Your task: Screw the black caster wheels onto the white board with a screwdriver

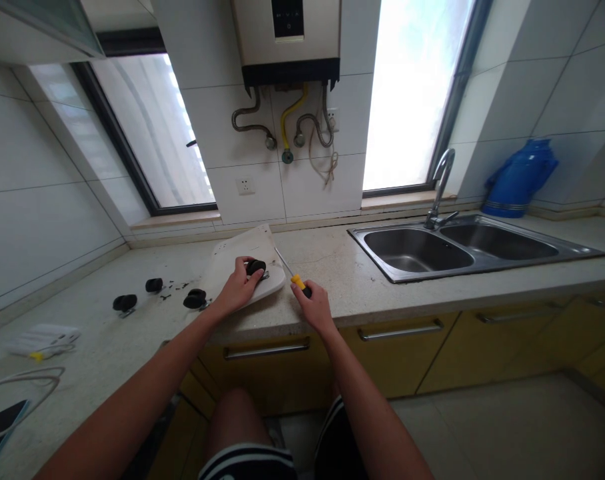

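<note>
My left hand [238, 288] is closed around a black caster wheel [256, 267] with a metal plate, at the top of a white board [272, 283]. The board has rounded corners and lies on the counter near its front edge. My right hand [314, 308] grips a screwdriver [296, 281] by its yellow and black handle. Its metal shaft points up and left, beside the board's right edge; whether the tip touches the board I cannot tell. Left of the board lie three more casters: one close by [195, 299], one farther back [154, 285] and one farther left [124, 303].
Several small dark screws [175, 289] lie among the loose casters. A white power strip [45, 340] and a white cable [27, 377] are on the left counter. To the right are a double sink [397, 275] with a faucet [440, 187] and a blue container [520, 179].
</note>
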### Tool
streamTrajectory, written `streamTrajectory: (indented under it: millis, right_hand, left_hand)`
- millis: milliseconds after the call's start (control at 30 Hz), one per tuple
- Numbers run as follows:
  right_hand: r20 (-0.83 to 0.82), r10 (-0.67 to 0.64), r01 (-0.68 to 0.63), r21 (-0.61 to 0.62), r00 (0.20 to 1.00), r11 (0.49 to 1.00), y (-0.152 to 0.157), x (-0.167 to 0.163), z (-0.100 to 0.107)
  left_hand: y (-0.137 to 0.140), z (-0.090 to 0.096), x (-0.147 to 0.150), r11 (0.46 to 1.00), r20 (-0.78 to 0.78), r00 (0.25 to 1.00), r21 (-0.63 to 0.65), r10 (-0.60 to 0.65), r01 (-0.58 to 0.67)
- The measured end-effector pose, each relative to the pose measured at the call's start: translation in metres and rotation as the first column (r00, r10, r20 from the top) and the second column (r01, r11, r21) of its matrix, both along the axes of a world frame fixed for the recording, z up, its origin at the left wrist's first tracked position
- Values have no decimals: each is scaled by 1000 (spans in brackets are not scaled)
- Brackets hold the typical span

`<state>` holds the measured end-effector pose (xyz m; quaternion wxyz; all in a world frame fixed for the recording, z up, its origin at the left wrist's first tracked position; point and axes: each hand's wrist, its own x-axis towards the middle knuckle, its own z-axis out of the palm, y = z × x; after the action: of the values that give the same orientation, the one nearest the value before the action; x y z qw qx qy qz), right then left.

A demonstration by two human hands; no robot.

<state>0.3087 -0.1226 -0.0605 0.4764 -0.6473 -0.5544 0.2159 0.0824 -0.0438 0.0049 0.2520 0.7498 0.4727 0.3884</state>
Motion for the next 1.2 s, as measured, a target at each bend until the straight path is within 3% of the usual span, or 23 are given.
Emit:
streamTrajectory:
  millis: [633, 1200]
  right_hand:
    - [-4, -2, 3, 44, 1000, 999, 7, -1, -5]
    - [-20, 10, -11, -19, 1000, 1000, 16, -3, -4]
  left_hand:
    - [-1, -10, -6, 990, 88, 986, 27, -142, 140]
    - [18, -17, -27, 971, 116, 965, 1, -237, 238]
